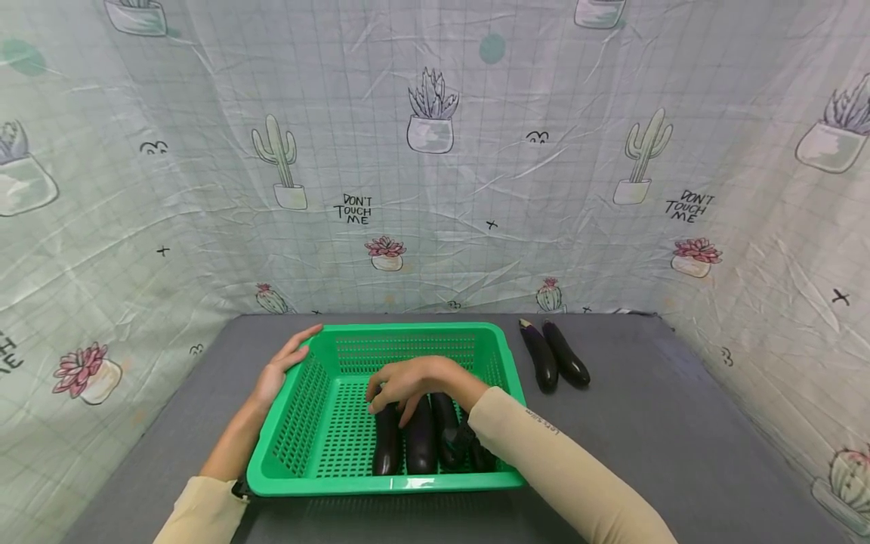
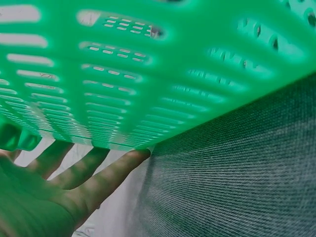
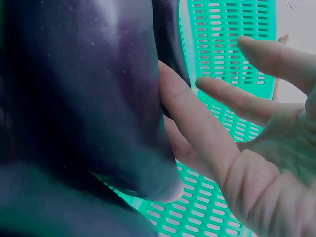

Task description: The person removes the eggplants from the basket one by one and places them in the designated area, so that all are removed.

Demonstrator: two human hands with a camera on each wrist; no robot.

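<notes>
Nearest me are my cream sleeves (image 1: 564, 461), with a dark band (image 1: 240, 489) at my left wrist. Just past them runs the near rim of the green basket (image 1: 387, 486), which is slotted and stands on the grey table (image 1: 646, 408). Inside it, 4 dark eggplants (image 1: 421, 446) lie side by side, pointing away from me, across the middle and right of the floor; the rightmost is mostly hidden under my right arm. My right hand (image 1: 408, 381) is over the far end of the leftmost eggplant (image 1: 387, 446), fingers loose and spread, gripping nothing; I can't tell whether my fingertips touch it. My left hand (image 1: 275, 374) is at the basket's left side, fingers stretched straight against the outside of the wall, reaching toward the far corner. Farther off, outside the basket on the right, 2 more eggplants (image 1: 540, 359) lie just beside each other on the table, 1 with a yellowish stem end. Behind it all hangs a pale cloth (image 1: 544, 83) printed with potted cacti and the words DON'T TOUCH ME
</notes>
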